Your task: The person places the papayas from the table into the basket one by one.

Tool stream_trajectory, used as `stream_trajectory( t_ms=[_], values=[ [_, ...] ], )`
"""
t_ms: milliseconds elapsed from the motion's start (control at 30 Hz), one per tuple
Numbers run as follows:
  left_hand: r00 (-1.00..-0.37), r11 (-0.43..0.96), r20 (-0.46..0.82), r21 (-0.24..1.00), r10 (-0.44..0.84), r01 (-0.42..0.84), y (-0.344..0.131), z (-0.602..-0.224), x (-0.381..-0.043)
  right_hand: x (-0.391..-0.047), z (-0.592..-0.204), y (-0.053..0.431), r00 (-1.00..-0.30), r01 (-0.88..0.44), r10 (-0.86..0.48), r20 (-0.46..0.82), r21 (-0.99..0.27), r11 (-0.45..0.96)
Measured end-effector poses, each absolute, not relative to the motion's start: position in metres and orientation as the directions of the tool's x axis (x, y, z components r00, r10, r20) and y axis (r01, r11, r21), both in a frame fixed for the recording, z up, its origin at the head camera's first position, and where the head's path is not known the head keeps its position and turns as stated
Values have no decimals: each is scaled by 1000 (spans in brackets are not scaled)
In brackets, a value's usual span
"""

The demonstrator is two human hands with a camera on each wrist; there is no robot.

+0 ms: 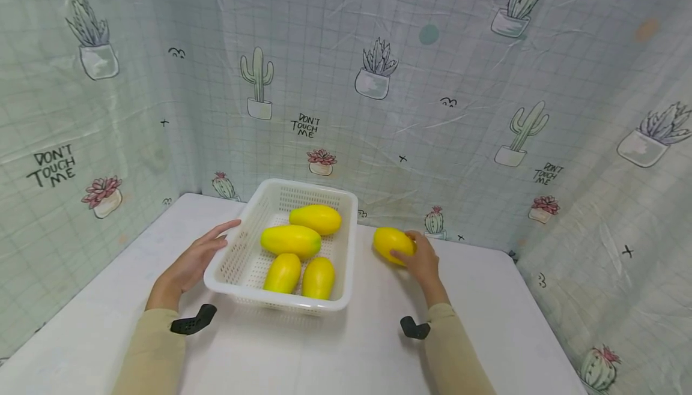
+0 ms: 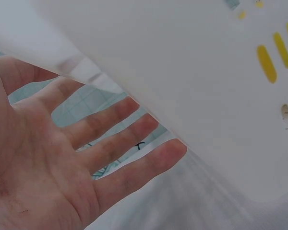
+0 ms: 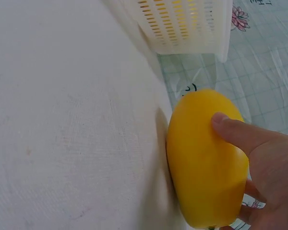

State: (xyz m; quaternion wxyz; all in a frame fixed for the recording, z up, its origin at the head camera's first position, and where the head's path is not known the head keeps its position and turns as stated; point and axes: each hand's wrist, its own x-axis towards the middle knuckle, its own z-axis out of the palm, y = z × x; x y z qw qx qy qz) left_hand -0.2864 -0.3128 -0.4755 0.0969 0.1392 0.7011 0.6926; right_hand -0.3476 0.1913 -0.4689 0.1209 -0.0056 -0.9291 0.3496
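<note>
A white plastic basket point(image 1: 231, 289) with slotted walls is on the table, and several smooth yellow oval fruits, like papayas, lie in it; one fruit point(image 1: 291, 241) has a greenish tip. At the basket's left side is my left hand point(image 1: 196, 263). Its fingers point(image 2: 120, 177) are spread and nearly straight, with the fingertips right at the rim in the left wrist view. To the right of the basket, my right hand point(image 1: 424, 260) grips another yellow fruit point(image 3: 206, 158) low over the table. The thumb presses on its near side while the other fingers go behind it, partly hidden.
The white table point(image 1: 373, 347) ends at a hanging curtain point(image 1: 335, 101) printed with cacti, which encloses the back and both sides. A black wrist device point(image 1: 193, 320) is on the left wrist, and another black device point(image 1: 415, 328) is at the right wrist.
</note>
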Motion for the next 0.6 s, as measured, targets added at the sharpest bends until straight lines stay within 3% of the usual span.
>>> stream_trajectory(
  t_ms=[600],
  values=[
    [-946,11,46,999,322,52,-312,-473,-287,-342,-479,188,-964,-97,104,243,-689,718]
  ],
)
